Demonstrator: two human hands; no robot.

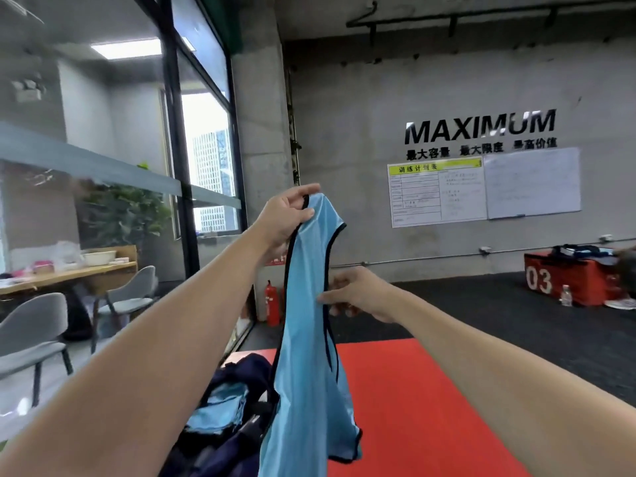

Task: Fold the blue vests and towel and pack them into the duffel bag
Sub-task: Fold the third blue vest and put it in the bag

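Forearms reaching forward from both lower corners, a blue vest [306, 356] hanging between them over the red mat [413, 390]. Left hand [285, 218] raised high, grip closed in a pinch on the vest's top strap, thumb and fingers curled round the black trim. Right hand [358, 294] lower and to the side, fingers loosely curled at the vest's edge, apparently nipping the trim mid-length, though whether truly pinching or only touching cannot be told. Vest dangling with its long axis near vertical, shoulder strap up, hem down and slightly toward the camera, twisted narrow along its length. Below left, open duffel [227, 418] lying on the mat edge, with folded blue cloth [220, 407] already inside. Judged as the start of folding this vest: best done by finding the second strap with the right hand, spreading both straps level to untwist the cloth, then lowering it flat onto the mat, hem first, before halving. Risk of folding a twist in if laid down as now hanging.
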